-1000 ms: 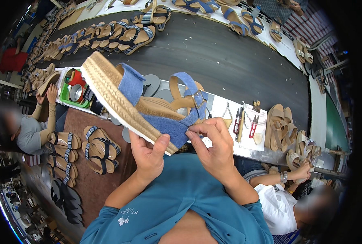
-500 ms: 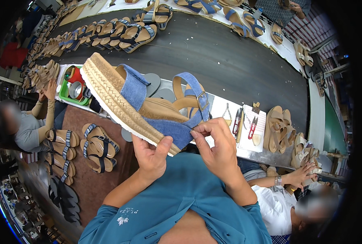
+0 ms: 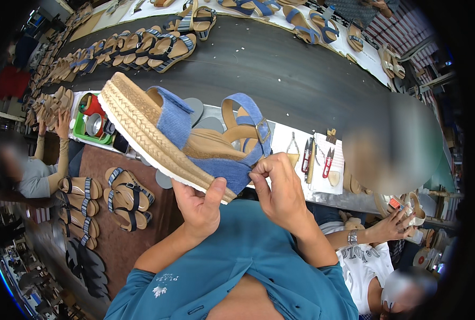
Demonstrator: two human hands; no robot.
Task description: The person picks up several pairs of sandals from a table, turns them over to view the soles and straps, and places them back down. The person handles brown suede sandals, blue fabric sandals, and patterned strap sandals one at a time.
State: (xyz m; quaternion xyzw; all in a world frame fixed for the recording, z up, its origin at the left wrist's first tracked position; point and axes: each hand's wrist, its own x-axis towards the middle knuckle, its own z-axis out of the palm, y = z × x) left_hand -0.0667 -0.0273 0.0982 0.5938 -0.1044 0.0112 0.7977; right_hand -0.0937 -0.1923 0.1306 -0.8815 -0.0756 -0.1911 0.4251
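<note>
A blue fabric wedge sandal [image 3: 174, 120] with a buckled ankle strap, tan insole, braided sole side and white bottom edge is held tilted, toe up to the left. My left hand [image 3: 199, 205] is closed around its heel end, thumb on the sole's side and fingers beneath. At the back edge of the blue heel piece, my right hand [image 3: 281, 193] is closed in a pinch, thumb and forefinger touching the fabric. Any small thread between those fingertips is too small to make out. The metal buckle [image 3: 263, 129] stands just above my right hand.
Beyond the sandal runs a dark conveyor belt [image 3: 258, 64], sandals lined along its far side. Red-handled snips [image 3: 328, 162] and pliers [image 3: 293, 148] lie right; a green tray [image 3: 80, 128] stands left. Striped-strap sandals [image 3: 128, 197] rest on a brown surface. Co-workers sit on both sides.
The view has shifted slightly. My right fingers have curled a little more at the heel edge; the left grip stays the same. A co-worker at right has moved their hands among sandals.
</note>
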